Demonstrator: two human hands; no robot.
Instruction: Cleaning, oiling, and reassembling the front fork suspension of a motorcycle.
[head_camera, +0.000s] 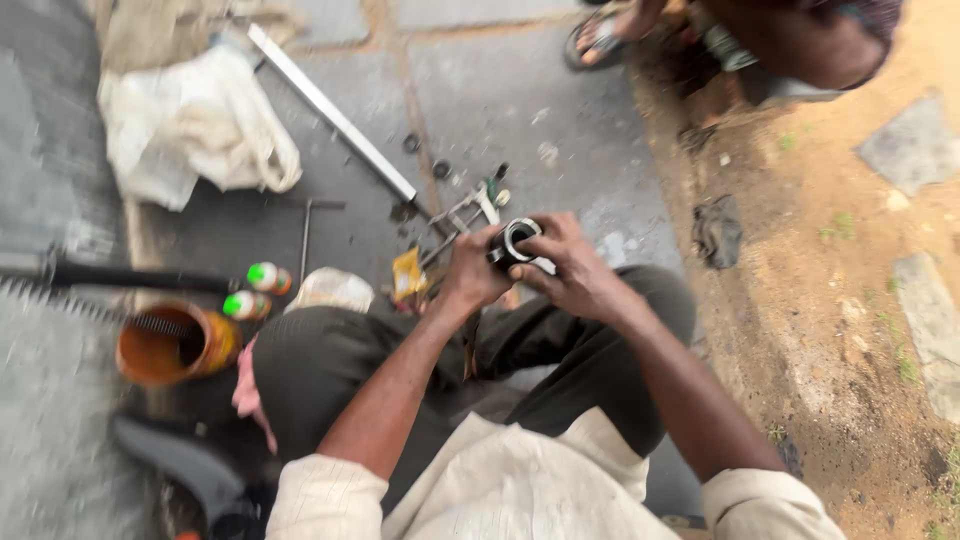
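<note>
Both hands, the left hand (470, 272) and right hand (570, 265), clasp a dark metal ring (514, 241), fingers curled tight around it; tools (462, 215) lie untouched just beyond the ring.

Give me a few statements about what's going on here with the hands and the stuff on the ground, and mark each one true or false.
1. Both hands, left hand and right hand, hold a dark metal ring. True.
2. The orange container sits on the dirt. False: it stands on the paving, left of the knee.
3. Two bottles with green caps lie near that container. True.
4. The long metal bar rests across the person's lap. False: it lies on the paving ahead.
</note>
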